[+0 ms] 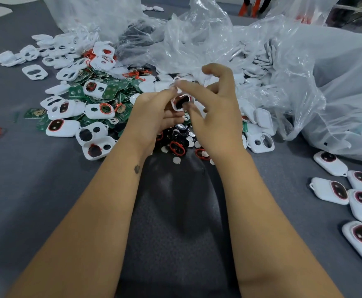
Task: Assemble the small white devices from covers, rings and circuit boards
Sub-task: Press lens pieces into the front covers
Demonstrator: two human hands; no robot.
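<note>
A grey table [25, 190] fills most of the view. Crumpled clear plastic bags [197, 39] lie across its far side, and the largest bag [337, 82] spreads over the far right part of the table. A dark glossy sheet [175, 201] lies on the near middle of the table. Beyond the table's far edge stand two orange legs [248, 7], partly cut off.
</note>
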